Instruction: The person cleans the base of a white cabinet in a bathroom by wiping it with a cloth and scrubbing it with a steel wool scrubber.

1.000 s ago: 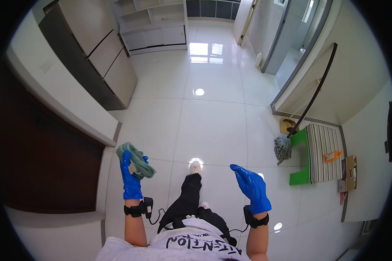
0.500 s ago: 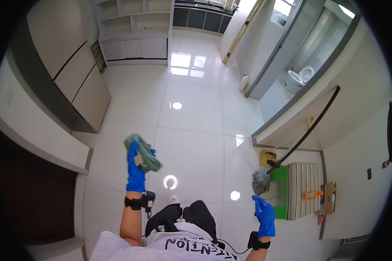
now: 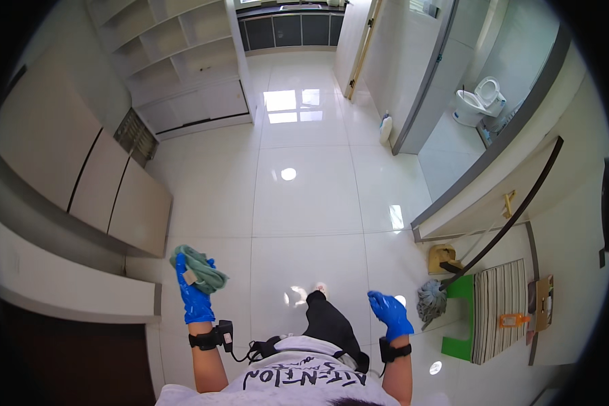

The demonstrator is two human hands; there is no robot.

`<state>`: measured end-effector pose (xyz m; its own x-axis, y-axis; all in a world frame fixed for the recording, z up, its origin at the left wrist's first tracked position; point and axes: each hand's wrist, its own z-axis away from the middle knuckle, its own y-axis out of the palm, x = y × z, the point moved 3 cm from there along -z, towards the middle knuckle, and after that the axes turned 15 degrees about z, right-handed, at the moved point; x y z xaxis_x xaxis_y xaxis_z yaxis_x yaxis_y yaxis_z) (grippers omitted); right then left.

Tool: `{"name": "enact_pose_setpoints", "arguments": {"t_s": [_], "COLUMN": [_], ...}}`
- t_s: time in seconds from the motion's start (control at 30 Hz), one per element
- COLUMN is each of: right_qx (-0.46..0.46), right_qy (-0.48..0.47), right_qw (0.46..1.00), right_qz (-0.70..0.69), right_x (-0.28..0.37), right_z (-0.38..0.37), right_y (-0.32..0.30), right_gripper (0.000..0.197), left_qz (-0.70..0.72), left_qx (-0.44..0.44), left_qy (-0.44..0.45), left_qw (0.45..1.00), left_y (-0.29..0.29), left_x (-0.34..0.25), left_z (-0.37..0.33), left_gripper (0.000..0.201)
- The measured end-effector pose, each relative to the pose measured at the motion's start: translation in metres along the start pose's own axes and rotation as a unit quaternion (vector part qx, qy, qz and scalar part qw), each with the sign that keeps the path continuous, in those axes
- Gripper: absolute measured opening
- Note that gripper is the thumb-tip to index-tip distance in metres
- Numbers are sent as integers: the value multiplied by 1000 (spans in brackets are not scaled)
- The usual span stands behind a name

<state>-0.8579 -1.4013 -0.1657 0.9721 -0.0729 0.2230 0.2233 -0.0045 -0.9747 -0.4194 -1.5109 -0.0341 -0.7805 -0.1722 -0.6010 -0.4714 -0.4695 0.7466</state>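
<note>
My left hand (image 3: 195, 301), in a blue rubber glove, is closed round a bunched green cloth (image 3: 206, 274) with a pale tag. It holds the cloth in front of me on the left, above the floor. My right hand (image 3: 390, 315), gloved in the same blue, is in front of me on the right with its fingers loosely bent. Nothing shows in it. Nearest to that hand, farther right, is a mop with a grey string head (image 3: 432, 300) and a long dark handle (image 3: 521, 208) leaning toward the wall.
A green-ended bench with a striped top (image 3: 499, 308) stands at the right, an orange bottle (image 3: 514, 320) on it. Behind it is a yellowish dustpan (image 3: 442, 258). Low cabinets (image 3: 125, 203) line the left. A white bottle (image 3: 386, 128) stands by the bathroom doorway; white shelving (image 3: 183, 61) stands ahead.
My view has shifted and turned as I step forward over the tiles. The left hand, still gripping the cloth, sits farther left in view; the right hand has come inward and up.
</note>
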Motion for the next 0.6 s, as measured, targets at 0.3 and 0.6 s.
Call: {"name": "enact_pose_setpoints", "arguments": {"t_s": [0.3, 0.6], "right_qx": [20, 232], "right_qy": [-147, -83], "right_qw": [987, 969], "right_qz": [-59, -14], "right_x": [92, 92], "right_z": [-146, -207], "right_y": [-35, -24], "right_gripper": [26, 33], "left_qz": [53, 74], "left_qx": [40, 31], "left_qy": [66, 48], "left_qw": [996, 996], "left_y": [12, 61], "left_x": [-17, 14], "left_z": [-51, -161], "left_gripper": [40, 39]}}
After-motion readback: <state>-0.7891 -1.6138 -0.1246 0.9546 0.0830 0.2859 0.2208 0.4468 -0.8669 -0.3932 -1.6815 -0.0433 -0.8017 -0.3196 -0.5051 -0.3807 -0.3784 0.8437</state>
